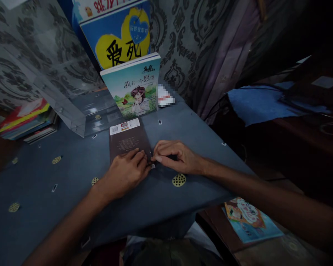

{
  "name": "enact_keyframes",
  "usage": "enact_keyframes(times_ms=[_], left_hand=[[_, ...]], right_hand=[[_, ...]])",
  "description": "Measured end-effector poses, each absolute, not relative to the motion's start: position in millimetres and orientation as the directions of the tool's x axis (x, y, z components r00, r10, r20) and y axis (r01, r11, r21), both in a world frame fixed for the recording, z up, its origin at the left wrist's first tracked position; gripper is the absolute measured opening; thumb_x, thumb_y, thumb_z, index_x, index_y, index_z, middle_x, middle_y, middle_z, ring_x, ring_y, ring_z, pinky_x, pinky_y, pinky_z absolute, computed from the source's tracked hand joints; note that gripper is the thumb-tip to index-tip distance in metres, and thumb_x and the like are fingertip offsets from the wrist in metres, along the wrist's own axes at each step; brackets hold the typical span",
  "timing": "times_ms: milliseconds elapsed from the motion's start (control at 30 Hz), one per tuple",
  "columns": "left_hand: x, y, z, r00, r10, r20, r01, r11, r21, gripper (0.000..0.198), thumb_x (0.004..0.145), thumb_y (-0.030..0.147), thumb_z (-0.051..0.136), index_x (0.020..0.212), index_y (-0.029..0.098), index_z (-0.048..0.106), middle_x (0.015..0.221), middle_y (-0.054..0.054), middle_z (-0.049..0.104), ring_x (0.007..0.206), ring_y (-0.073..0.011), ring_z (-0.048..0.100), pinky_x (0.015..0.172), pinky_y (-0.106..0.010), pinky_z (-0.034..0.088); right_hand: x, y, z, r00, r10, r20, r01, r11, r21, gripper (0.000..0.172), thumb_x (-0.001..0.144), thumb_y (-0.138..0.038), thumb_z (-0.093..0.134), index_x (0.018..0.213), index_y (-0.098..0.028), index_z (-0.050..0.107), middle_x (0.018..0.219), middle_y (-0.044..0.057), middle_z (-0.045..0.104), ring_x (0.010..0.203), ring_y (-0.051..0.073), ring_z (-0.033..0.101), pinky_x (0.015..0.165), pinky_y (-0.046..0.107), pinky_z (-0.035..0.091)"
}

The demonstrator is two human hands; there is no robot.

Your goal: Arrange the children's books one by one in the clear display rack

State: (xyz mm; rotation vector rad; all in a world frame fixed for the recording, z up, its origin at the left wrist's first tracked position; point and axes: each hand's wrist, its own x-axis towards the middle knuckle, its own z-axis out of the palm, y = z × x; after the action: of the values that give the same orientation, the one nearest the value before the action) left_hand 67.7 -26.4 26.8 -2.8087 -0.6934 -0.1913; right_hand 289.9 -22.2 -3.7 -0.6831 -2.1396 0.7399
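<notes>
Dark book (124, 142) mid-frame, left hand (127, 170) over its lower part, right hand (176, 157) bunched at its right edge — can't tell if either clamps it. Uneven pull could crease the cover; a skid could knock the green-blue book (135, 87) above.

The dark brown book (129, 143) is showing a smooth, mostly matt paper cover bearing a white paper label (124, 126), while the upright picture book (135, 88) is presenting smooth printed paper with a soft sheen. The clear stand (79, 125) is looking like hard, glossy plastic and is catching pale streaks of light, whereas the blue-grey table cover (72, 199) is appearing smooth and matt, cloth or plastic being hard to tell. The pale purple curtain (224, 66) is hanging in soft, matt cloth folds.
</notes>
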Motion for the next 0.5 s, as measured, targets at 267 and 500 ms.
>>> enact_keyframes(times_ms=[267, 500], left_hand=[[67.0, -27.3, 25.4, 0.887, 0.428, 0.173, 0.46, -0.85, -0.256, 0.032, 0.104, 0.029, 0.043, 0.106, 0.009, 0.068, 0.109, -0.015, 0.074, 0.107, -0.0278, 0.07, 0.078, -0.037, 0.062], [68.7, -28.0, 25.9, 0.875, 0.455, 0.164, 0.482, -0.849, -0.217, 0.032, 0.103, 0.033, 0.046, 0.103, 0.01, 0.068, 0.107, -0.015, 0.073, 0.106, -0.0277, 0.07, 0.075, -0.036, 0.062]], right_hand=[[289.1, -24.7, -3.6, -0.585, 0.615, 0.529, 0.094, 0.699, -0.709, 0.037, 0.1, -0.024, 0.047, 0.063, -0.022, 0.047, 0.062, 0.0, 0.058, 0.068, 0.015, 0.056, 0.071, 0.034, 0.05], [287.6, -29.7, -11.0, -0.639, 0.49, 0.593, 0.154, 0.837, -0.525, 0.032, 0.098, -0.016, 0.052, 0.066, -0.02, 0.055, 0.064, 0.003, 0.06, 0.075, 0.018, 0.057, 0.07, 0.032, 0.049]])
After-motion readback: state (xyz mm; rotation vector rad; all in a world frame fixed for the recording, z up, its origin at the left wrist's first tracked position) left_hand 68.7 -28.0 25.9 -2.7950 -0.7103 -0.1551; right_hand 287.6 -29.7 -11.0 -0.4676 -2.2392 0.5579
